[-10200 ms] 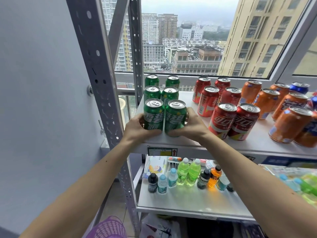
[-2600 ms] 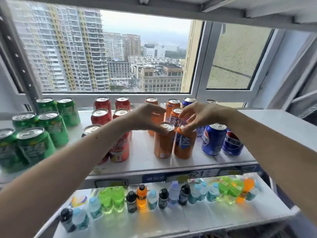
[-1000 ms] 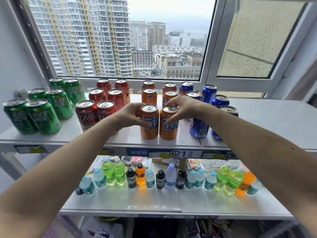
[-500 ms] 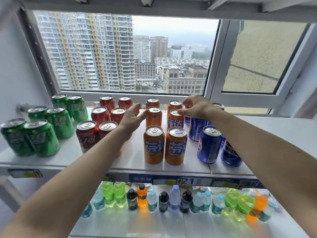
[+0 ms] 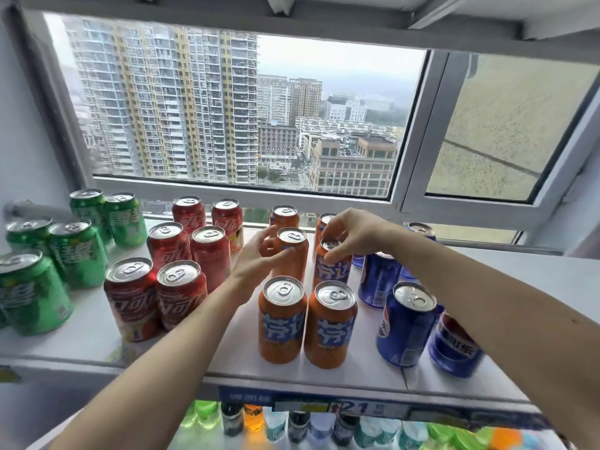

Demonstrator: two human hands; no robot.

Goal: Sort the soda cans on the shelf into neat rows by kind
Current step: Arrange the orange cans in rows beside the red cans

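On the white shelf (image 5: 91, 339) the cans stand in two-wide rows: green cans (image 5: 78, 251) at the left, then red cans (image 5: 168, 245), orange cans (image 5: 282, 323) in the middle and blue cans (image 5: 406, 326) at the right. My left hand (image 5: 259, 258) wraps the left side of the middle-row left orange can (image 5: 293, 254). My right hand (image 5: 350, 235) pinches the rim of the middle-row right orange can (image 5: 332, 267) from above. Two more orange cans (image 5: 285, 216) stand behind, the right one partly hidden by my right hand.
A window frame (image 5: 227, 186) runs right behind the shelf, and a grey wall closes off the left. Small drink bottles (image 5: 253, 417) line the lower shelf. To the right of the blue cans the shelf top is bare (image 5: 519, 274).
Both hands have left the front orange pair and reached back to the middle pair. My left hand has closed on the left can and my right hand has dropped onto the right can's rim.
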